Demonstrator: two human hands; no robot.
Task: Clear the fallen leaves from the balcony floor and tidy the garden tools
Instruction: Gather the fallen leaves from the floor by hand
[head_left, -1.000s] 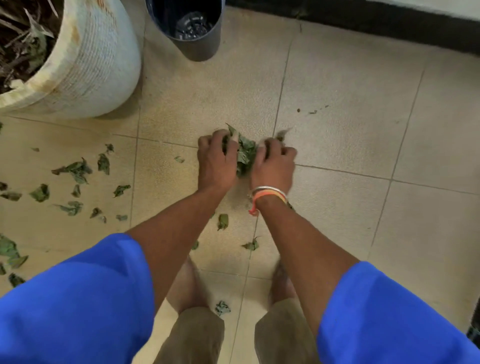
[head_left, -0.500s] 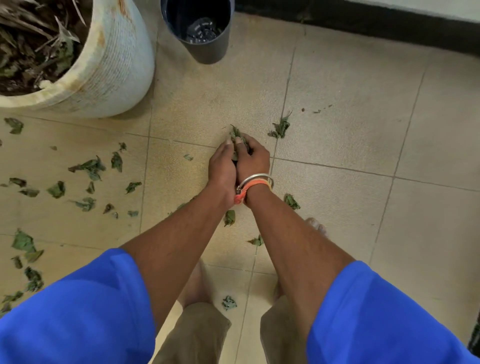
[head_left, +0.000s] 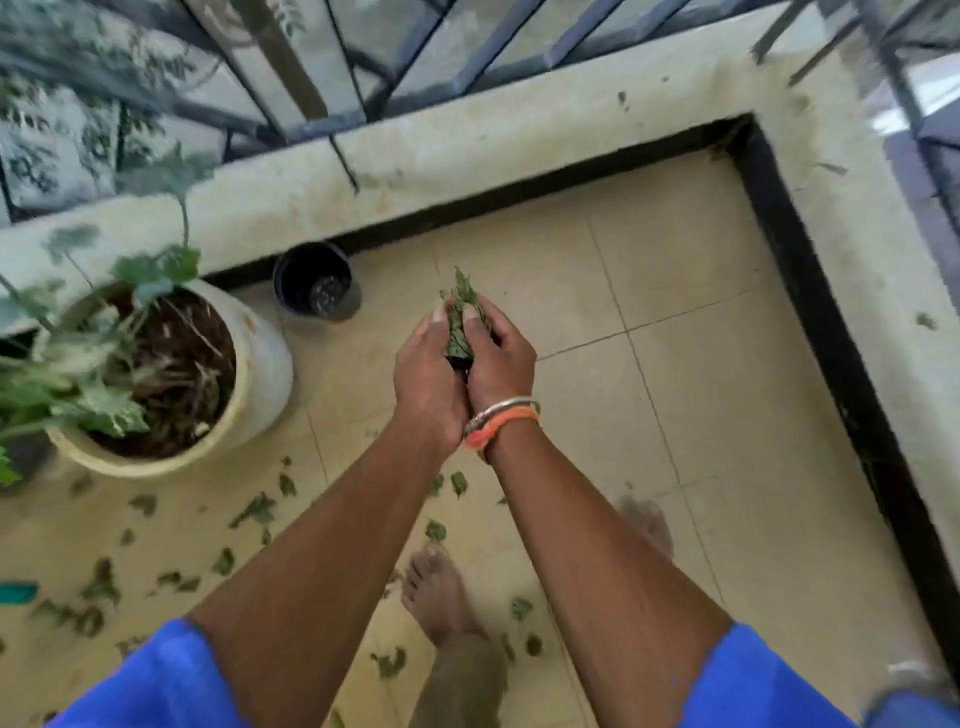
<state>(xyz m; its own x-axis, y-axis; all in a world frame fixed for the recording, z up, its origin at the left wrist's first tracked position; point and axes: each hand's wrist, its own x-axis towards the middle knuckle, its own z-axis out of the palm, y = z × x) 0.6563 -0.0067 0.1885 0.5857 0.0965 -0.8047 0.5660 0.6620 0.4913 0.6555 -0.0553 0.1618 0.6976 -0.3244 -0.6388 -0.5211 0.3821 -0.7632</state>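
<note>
Closest to you, your bare foot (head_left: 436, 592) stands on the balcony floor (head_left: 727, 415), with loose leaves (head_left: 254, 512) scattered around it and off to your left; most of the litter lies on that side. A teal object (head_left: 15, 592) shows at the left edge, too cut off to name. Higher up, your left hand (head_left: 428, 374) and right hand (head_left: 501, 358) are pressed side by side, clear of the floor. Their grip is clamped together on 1 bunch of leaves (head_left: 460, 322), whose tips poke out past your fingertips. This looks like the carrying step of the leaf clearing: 1 handful gathered, not yet dropped anywhere. Beyond your hands, to the left, stands the white planter (head_left: 260, 374), and past it a small black pot (head_left: 317, 280) against the ledge (head_left: 467, 140). No bin is in view, so your next move calls for picking a drop spot, likely 1 of those 2 pots. Keep both palms tight until you are over it, or bits will slip out from below.
</note>
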